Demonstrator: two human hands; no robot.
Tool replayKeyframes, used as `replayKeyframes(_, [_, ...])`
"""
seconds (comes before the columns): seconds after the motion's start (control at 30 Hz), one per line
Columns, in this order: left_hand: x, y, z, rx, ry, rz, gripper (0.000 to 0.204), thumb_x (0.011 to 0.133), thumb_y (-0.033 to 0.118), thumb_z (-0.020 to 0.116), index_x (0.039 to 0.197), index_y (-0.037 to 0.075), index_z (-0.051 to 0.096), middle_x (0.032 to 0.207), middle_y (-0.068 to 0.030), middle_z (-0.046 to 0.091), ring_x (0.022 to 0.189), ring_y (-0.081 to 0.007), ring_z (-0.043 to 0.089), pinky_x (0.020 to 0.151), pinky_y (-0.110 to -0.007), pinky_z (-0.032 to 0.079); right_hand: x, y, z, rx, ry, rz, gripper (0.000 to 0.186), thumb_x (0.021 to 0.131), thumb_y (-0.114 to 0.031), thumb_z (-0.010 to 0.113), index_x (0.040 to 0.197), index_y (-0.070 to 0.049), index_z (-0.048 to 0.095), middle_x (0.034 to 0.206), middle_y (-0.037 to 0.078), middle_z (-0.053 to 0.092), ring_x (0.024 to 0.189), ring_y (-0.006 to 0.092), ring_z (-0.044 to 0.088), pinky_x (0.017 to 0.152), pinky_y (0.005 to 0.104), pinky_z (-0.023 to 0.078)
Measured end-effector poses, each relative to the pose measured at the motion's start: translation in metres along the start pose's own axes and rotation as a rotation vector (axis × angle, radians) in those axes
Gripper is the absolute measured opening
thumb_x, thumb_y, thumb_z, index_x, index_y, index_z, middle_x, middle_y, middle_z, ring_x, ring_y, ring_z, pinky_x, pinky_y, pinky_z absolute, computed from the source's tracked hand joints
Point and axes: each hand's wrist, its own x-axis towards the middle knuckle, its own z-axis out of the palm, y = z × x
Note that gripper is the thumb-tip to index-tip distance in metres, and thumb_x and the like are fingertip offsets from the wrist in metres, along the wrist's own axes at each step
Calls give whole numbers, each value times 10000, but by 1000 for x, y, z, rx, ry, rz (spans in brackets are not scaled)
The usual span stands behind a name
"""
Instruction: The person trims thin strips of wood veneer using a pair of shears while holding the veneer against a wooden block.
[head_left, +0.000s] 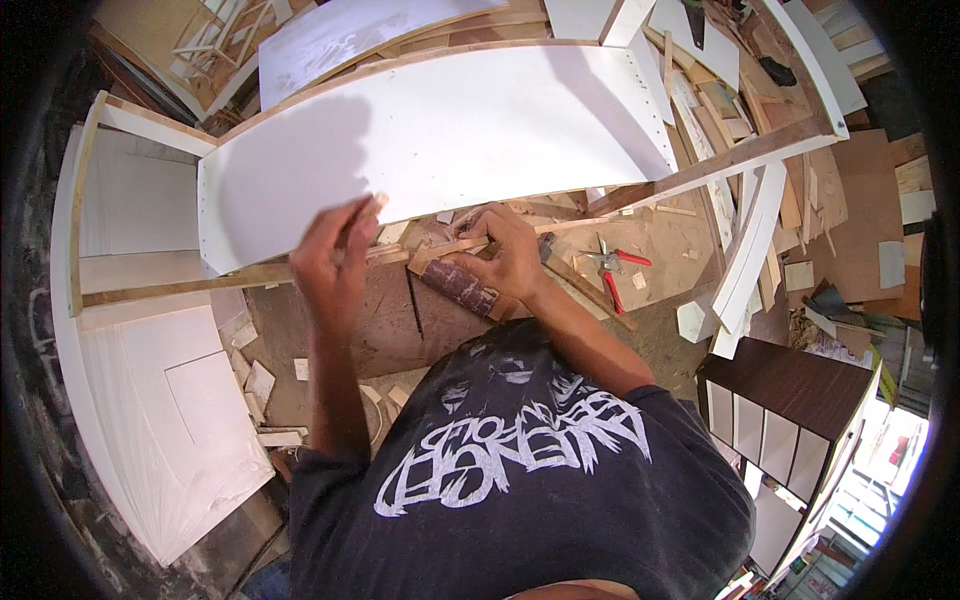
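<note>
My left hand (pixel 330 255) is raised near the lower edge of a long white curved panel (pixel 420 130), pinching a small pale wooden piece (pixel 380 204). My right hand (pixel 505 250) is closed on a thin wooden strip (pixel 452 248), over a brown block with a mottled dark surface (pixel 460 288) on the workbench (pixel 375 340). A dark thin rod, perhaps a pencil (pixel 416 305), lies left of the block. Red-handled pliers (pixel 630 258) lie open to the right of my right hand, beside a long wooden piece (pixel 585 285).
A wooden-edged frame (pixel 750 150) surrounds the panel. A pale covered board (pixel 150 420) is at left. Stacked boards and offcuts (pixel 860 200) fill the right and back, with white strips (pixel 750 240) leaning there. A dark brown shelf unit (pixel 780 390) stands at lower right.
</note>
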Motion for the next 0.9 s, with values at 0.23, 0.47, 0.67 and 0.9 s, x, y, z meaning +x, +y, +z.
replayKeyframes(0.23, [-141, -35, 70, -216, 24, -187, 237, 862, 62, 761, 1093, 9, 749, 1028, -127, 749, 926, -245, 725, 826, -349, 558, -3, -3, -1, -23, 41, 30, 316, 715, -112, 890, 948, -58, 684, 922, 116, 684, 850, 293, 675, 723, 360, 524])
replayKeyframes(0.47, [-179, -86, 131, -95, -215, -500, 255, 890, 151, 751, 1116, 35, 739, 1047, -164, 738, 925, -278, 732, 821, -364, 560, -4, -10, -7, -123, 87, 36, 325, 789, -77, 824, 1094, -81, 713, 1039, 133, 715, 969, 315, 699, 827, 383, 547])
replayKeyframes(0.67, [-182, -118, 165, -112, -217, -291, 266, 890, 198, 735, 1103, 38, 729, 1047, -181, 730, 930, -342, 710, 837, -432, 545, -17, -20, -18, -149, 171, 11, 347, 818, -86, 801, 1151, -82, 702, 1099, 152, 703, 1035, 335, 682, 875, 390, 539])
replayKeyframes(0.9, [-191, -110, 182, 27, -202, -157, 280, 906, 262, 717, 1097, 58, 745, 1084, -165, 726, 1060, -359, 640, 956, -453, 485, -81, 32, -56, -254, 60, 311, 427, 845, -170, 770, 1228, -34, 639, 1204, 213, 636, 1101, 393, 635, 921, 468, 521])
